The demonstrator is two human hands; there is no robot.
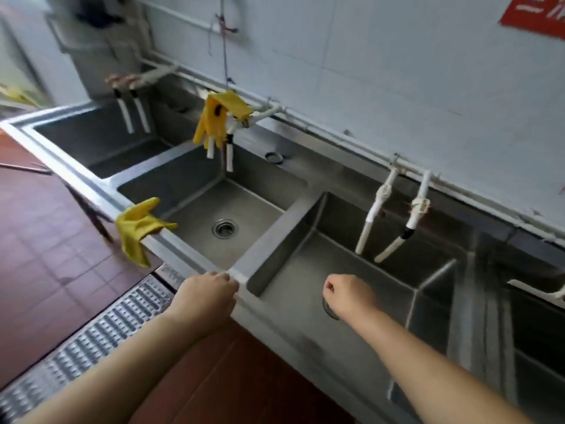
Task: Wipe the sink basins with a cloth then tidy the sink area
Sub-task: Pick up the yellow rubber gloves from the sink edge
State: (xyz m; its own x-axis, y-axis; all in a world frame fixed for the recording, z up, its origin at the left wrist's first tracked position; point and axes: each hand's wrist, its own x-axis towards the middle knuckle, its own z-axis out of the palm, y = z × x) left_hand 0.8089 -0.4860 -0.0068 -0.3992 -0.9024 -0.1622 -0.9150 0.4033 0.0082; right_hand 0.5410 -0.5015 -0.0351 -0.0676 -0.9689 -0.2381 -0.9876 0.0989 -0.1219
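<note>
A long steel sink unit has a left basin (pixel 101 142), a middle basin (pixel 189 185) with a round drain (pixel 225 228), and a right basin (pixel 305 270). My left hand (pixel 208 293) is curled in a fist with its knuckles against the front rim (pixel 189 258), at the divider between the middle and right basins. My right hand (pixel 347 293) hovers as a fist over the right basin, holding nothing I can see and partly covering its drain (pixel 328 310). One yellow rubber glove (pixel 137 226) hangs over the front rim. Another yellow glove (pixel 218 117) is draped on the middle taps. No cloth is in view.
White taps hang in pairs over the left basin (pixel 133 113), middle basin (pixel 229 154) and right basin (pixel 388 221). A further basin (pixel 538 332) lies at the far right. A metal floor grate (pixel 91 338) runs along red tiles (pixel 46 240) to my left.
</note>
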